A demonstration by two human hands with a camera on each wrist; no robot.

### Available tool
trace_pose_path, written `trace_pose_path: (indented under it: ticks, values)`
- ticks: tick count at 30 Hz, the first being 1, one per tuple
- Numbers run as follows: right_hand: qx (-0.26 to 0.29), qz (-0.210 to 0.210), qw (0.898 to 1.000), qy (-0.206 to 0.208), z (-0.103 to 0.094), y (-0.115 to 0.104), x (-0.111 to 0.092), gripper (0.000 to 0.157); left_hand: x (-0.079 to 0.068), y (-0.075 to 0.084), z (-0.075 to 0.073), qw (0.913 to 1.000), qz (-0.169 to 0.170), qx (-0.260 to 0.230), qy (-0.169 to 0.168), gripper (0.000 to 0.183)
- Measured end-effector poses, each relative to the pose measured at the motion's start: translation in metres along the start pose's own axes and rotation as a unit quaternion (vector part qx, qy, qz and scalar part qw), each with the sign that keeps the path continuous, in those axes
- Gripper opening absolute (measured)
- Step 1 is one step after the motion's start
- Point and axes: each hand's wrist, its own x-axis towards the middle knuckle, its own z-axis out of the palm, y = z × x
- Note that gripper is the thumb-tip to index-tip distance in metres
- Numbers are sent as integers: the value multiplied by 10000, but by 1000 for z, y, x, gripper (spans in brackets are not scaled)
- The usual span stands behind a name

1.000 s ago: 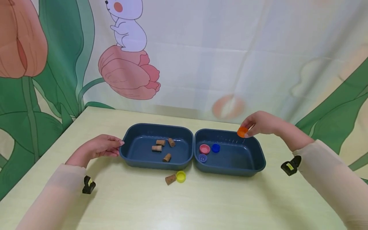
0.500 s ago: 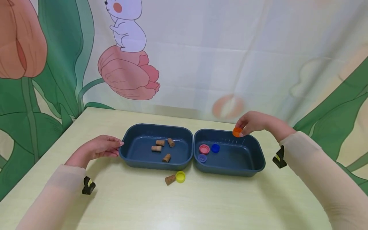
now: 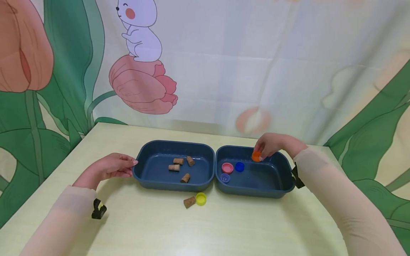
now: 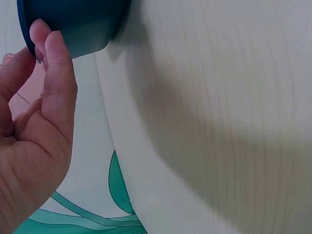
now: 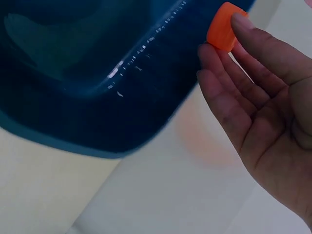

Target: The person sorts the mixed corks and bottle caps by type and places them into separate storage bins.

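Observation:
My left hand (image 3: 112,166) pinches the left end rim of the left dark blue tray (image 3: 174,185). In the left wrist view its fingertips (image 4: 57,44) lie against the tray's outer wall, with the thumb at the rim. Over the back part of the right dark blue tray (image 3: 253,192), my right hand (image 3: 270,144) pinches an orange bottle cap (image 3: 256,156) between thumb and fingers. The right wrist view shows this orange cap (image 5: 225,27) near the tray's wall. Inside the right tray lie a pink cap (image 3: 227,168), a blue cap (image 3: 239,166) and a purple cap (image 3: 225,178).
Several corks, one a cork (image 3: 185,178) near the front wall, lie in the left tray. On the table (image 3: 160,227), in front of the trays, a loose cork (image 3: 189,202) touches or nearly touches a yellow cap (image 3: 201,199). A printed curtain (image 3: 205,71) hangs behind.
My right hand has moved left and lower with the orange cap, from the right tray's back right edge to over its back part. My left hand stays at the left tray's rim.

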Motion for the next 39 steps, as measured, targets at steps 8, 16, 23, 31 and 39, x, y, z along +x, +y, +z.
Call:
trace_pose_path:
  ticks: [8,16,23,31,39]
  values:
    - [-76,350,9991,-244,15,3,19,30,0,0,0,10000,28,81,-12,32]
    - [-129,550,9979,-321,25,3,31,27,1,-2,-1,9999,36,130,-22,39]
    - [-80,693,9968,-393,31,5,36,23,4,-4,-3,9999,40,119,-27,41]
    - [-100,932,9950,-355,38,4,40,19,2,-3,-1,9999,23,110,16,38]
    - [-206,1092,9931,-385,42,5,44,18,2,-4,-1,10000,59,44,-6,32]
